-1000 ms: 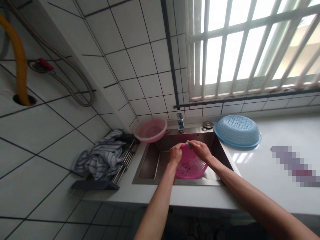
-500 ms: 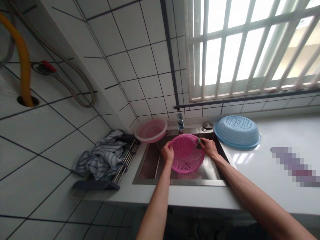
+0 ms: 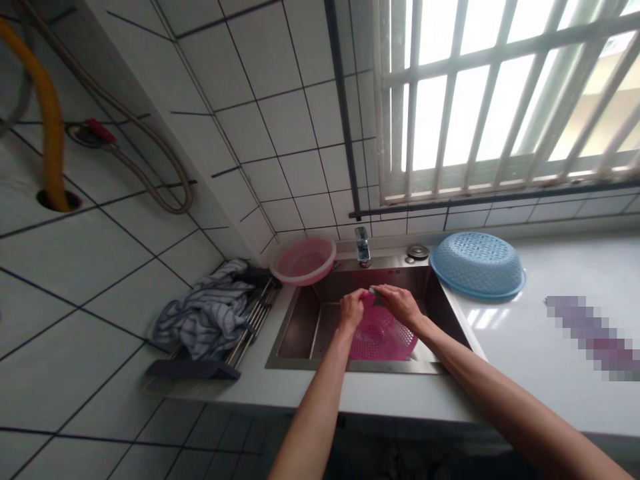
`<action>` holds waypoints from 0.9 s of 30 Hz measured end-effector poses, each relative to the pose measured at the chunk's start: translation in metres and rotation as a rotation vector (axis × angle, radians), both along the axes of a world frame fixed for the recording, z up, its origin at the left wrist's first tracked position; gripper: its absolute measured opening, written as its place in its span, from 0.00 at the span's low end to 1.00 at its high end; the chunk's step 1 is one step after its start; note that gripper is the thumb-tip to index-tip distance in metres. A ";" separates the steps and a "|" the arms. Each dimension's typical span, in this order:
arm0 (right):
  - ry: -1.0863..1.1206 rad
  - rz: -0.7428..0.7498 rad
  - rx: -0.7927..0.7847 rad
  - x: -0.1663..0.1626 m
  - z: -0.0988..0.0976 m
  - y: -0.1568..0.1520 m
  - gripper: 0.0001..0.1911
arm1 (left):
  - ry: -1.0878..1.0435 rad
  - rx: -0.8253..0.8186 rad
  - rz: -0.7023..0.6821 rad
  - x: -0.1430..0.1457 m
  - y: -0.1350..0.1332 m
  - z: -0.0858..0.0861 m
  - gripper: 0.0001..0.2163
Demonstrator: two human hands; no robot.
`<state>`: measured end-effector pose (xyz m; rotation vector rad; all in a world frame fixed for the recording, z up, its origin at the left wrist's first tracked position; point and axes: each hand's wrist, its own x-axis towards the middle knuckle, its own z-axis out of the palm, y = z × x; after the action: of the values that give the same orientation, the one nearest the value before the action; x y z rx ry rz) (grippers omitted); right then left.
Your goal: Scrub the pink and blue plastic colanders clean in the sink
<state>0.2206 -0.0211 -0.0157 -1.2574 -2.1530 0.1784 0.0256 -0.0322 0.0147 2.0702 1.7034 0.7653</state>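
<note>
A white-tiled wall (image 3: 280,127) with a barred window (image 3: 450,123) is met by a white countertop (image 3: 520,380), into which a rectangular stainless-steel sink (image 3: 305,364) is set. Within the sink's edges, towards its front edge, a bright pink perforated plastic colander (image 3: 383,340) is held, apparently tilted; whether the sink floor is touched by it cannot be told. Its rim is gripped by the left hand (image 3: 353,309), while a small green cloth or pad (image 3: 375,291) is pinched in the right hand (image 3: 400,303) against the same stretch of rim. The two hands are brought near each other, a narrow gap being left between them.

The handling of the colander is judged to be under way: one stretch of rim is covered by the green piece, and how much of the rest has been gone over cannot be read from its surface. No release is seen.

Most room for moving is left at the sink's left side. The far left corner is overhung by a pale pink round plastic basin (image 3: 300,257), the back edge is bounded by a chrome faucet (image 3: 363,245), and an upturned light-blue plastic basket (image 3: 477,263) is set beside the far right corner.
</note>
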 end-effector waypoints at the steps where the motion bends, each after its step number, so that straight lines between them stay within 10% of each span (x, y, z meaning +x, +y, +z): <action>1: 0.001 0.001 0.003 0.000 0.001 0.000 0.23 | -0.006 -0.001 -0.005 0.000 0.000 0.000 0.18; 14: 0.106 -0.376 -0.172 0.050 -0.012 0.017 0.19 | -0.116 0.087 0.309 -0.020 0.005 0.007 0.13; 27: 0.077 0.018 0.014 -0.002 -0.004 0.000 0.23 | 0.048 -0.052 -0.022 0.004 -0.002 0.002 0.14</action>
<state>0.2183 -0.0208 -0.0200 -1.2042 -2.0975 0.2160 0.0295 -0.0339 0.0168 2.0840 1.7050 0.6627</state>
